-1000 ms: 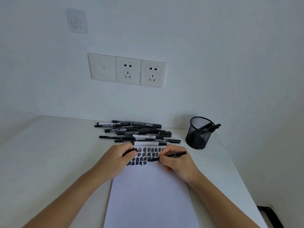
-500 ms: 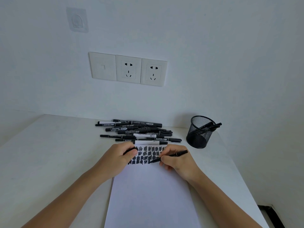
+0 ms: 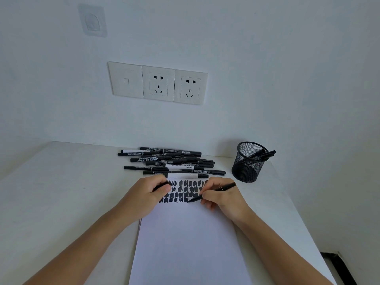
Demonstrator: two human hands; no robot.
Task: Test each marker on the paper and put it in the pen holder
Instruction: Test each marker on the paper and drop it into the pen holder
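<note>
At centre frame the right hand (image 3: 224, 200) pinched a marker (image 3: 214, 191) tip-down on the paper (image 3: 189, 243) while the left hand (image 3: 147, 195) clutched what looked like its cap (image 3: 165, 184); lingering there could have bled ink through.

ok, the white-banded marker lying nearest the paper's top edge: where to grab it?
Pinch the white-banded marker at its white mid-barrel, from above. It lies flat, crosswise along the far edge of the paper, with the other markers packed just behind, so a top-down pinch across the barrel probably suits best.
</note>
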